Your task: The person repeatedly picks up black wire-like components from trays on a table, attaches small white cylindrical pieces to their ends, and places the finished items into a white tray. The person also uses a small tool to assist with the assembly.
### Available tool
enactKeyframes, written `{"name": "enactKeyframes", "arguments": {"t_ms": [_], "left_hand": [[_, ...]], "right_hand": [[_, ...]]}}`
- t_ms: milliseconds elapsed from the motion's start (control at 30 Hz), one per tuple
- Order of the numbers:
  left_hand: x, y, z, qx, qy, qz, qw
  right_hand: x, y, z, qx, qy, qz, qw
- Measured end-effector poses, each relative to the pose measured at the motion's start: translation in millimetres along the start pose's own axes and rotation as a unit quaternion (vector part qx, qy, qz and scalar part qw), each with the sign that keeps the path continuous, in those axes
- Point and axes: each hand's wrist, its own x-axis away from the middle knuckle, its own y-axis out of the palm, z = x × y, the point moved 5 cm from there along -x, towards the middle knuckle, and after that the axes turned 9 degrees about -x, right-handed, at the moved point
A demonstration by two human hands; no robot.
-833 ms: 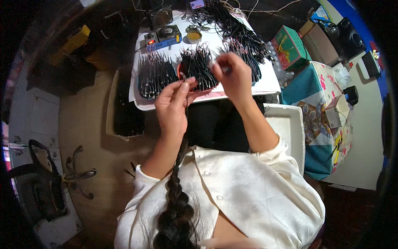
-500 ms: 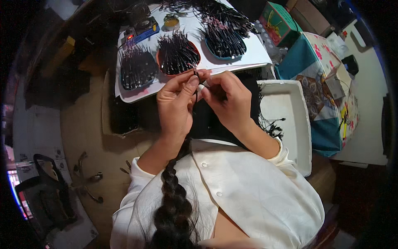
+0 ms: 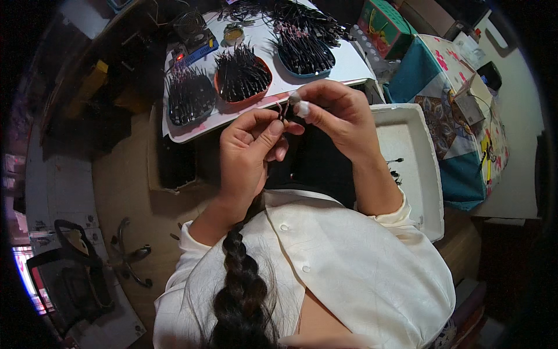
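Two hands are hovering near each other in front of the white table (image 3: 349, 71). The left hand (image 3: 247, 148) is pinching a thin dark cable (image 3: 282, 117) between thumb and fingers, its pinkish wire ends (image 3: 279, 108) standing up past the fingertips. The right hand (image 3: 343, 119) is holding its thumb and forefinger, pale covers showing at the tips, right beside those ends; whether it is gripping one, I cannot tell. Behind the hands, three bowls are standing on the table, crowded with black cables (image 3: 244, 72): a dark bowl (image 3: 192, 123) on the left, an orange bowl (image 3: 237, 102) in the middle and a blue bowl (image 3: 311, 74) on the right. A looser heap of cables (image 3: 317, 24) is lying behind the blue bowl, and a small round tin (image 3: 233, 36) is sitting beyond the orange one. Beside the right forearm (image 3: 375, 180), a white box (image 3: 423, 168) is holding a few black cable ends (image 3: 396, 160).
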Motion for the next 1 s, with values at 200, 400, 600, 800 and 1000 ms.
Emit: {"name": "enactKeyframes", "arguments": {"t_ms": [200, 400, 600, 800, 1000], "left_hand": [[-0.5, -3.8, -0.8, 0.016, -0.001, -0.033, 0.999], [3.2, -11.3, -12.3, 0.183, -0.065, -0.1, 0.976], [3.9, -20.5, -18.1, 0.219, -0.128, -0.135, 0.958], [2.8, -28.2, -18.1, 0.155, -0.152, -0.11, 0.97], [4.3, -27.1, -13.8, 0.062, -0.048, -0.059, 0.995]], "right_hand": [[4.8, 11.8, 5.3, 0.008, -0.01, -0.022, 1.0], [8.6, 19.7, 34.0, -0.264, 0.068, -0.01, 0.962], [7.3, 26.3, 33.0, -0.239, 0.123, -0.03, 0.963], [-2.0, 22.2, 22.7, -0.079, 0.1, -0.096, 0.987], [5.4, 26.3, 45.3, -0.346, 0.198, -0.031, 0.917]]}}
